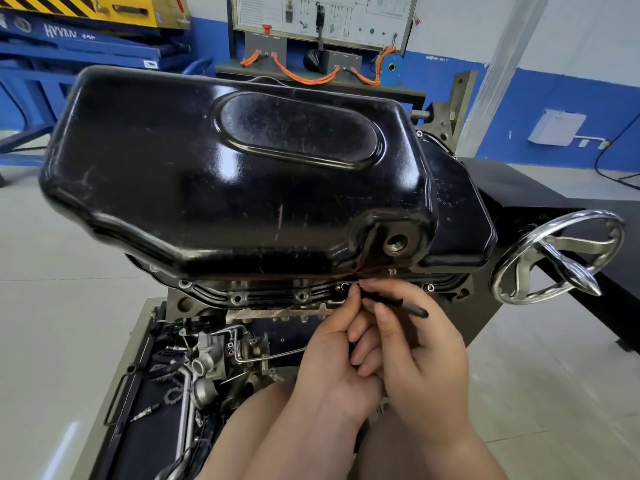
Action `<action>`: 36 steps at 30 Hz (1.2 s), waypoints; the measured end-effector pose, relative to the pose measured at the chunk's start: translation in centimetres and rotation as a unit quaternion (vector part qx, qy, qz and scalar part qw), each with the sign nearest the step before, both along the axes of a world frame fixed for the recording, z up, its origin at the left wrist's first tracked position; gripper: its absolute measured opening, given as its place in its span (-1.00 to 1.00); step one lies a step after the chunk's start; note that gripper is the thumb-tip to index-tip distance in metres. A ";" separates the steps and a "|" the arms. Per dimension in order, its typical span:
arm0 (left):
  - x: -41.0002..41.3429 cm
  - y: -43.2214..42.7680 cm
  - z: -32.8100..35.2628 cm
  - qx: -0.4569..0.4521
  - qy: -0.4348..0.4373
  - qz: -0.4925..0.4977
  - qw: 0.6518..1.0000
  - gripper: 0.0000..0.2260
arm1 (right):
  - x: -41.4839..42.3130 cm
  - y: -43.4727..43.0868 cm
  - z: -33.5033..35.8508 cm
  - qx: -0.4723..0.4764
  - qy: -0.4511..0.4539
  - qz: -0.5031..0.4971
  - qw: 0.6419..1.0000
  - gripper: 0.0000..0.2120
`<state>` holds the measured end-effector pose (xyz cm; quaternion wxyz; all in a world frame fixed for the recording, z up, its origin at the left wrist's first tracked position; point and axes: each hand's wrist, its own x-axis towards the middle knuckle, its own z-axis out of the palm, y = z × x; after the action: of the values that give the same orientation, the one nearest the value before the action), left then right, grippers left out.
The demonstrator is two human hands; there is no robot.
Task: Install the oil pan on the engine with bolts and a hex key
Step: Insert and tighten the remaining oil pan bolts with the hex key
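Note:
A glossy black oil pan (214, 174) sits upside-up on the engine (277, 310), its flange running along the near edge with bolt holes and bolts (237, 298). A threaded drain hole (396, 242) shows at the pan's near right corner. Both hands meet just below the flange. My right hand (415, 358) pinches a black hex key (394, 303) whose tip points at a flange bolt (343, 286). My left hand (332, 355) touches the key's tip end with thumb and fingers, steadying it.
A chrome handwheel (557, 256) of the engine stand sticks out at the right. Below the engine a tray (138, 386) holds loose metal parts, pipes and sprockets. A training board with orange cables (311, 39) stands behind; a blue lift is at the back left.

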<state>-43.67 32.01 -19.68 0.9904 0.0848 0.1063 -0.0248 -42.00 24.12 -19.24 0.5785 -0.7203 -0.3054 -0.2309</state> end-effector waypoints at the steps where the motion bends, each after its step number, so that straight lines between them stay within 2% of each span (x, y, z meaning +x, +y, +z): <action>1: 0.0 0.0 0.0 -0.002 -0.001 0.001 1.000 -0.77 | 0.0 -0.1 0.0 0.004 -0.009 -0.002 1.000 -0.77; 5: -0.2 0.1 -0.1 -0.006 -0.006 -0.016 1.000 -0.81 | 0.0 0.2 0.4 0.058 0.032 -0.024 0.998 -0.89; 9: -0.2 0.3 0.0 0.005 0.005 -0.001 1.000 -0.78 | 0.2 0.5 0.4 0.047 0.020 -0.053 0.997 -0.97; 15: -0.1 0.1 -0.1 0.023 0.020 0.004 1.000 -0.65 | -0.3 0.2 -0.2 0.019 0.000 0.003 1.000 -0.80; 18: -0.2 0.0 -0.3 0.017 0.009 -0.005 1.000 -0.67 | -0.4 0.3 0.0 0.045 0.022 0.000 0.999 -0.83; 22: -0.3 0.0 -0.2 -0.013 -0.009 -0.011 1.000 -0.81 | -0.1 0.4 0.4 0.066 0.048 -0.054 0.995 -0.88; 26: -0.1 0.2 -0.1 -0.020 -0.002 -0.001 1.000 -0.75 | -0.1 0.5 0.3 0.063 0.049 -0.031 0.996 -0.88; 30: -0.2 0.2 -0.1 -0.020 0.010 -0.002 1.000 -0.73 | -0.3 0.3 0.3 0.029 0.015 0.006 0.999 -0.75; 33: -0.2 0.2 0.0 -0.014 0.006 -0.002 1.000 -0.74 | -0.1 0.3 0.3 0.040 0.020 0.004 0.999 -0.65; 36: -0.2 0.3 -0.1 -0.027 0.000 -0.016 1.000 -0.74 | 0.1 0.5 0.2 0.058 0.060 -0.007 0.997 -0.90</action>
<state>-43.84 32.31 -19.81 0.9918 0.0599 0.1039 -0.0438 -41.94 24.65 -19.06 0.6349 -0.7001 -0.2514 -0.2087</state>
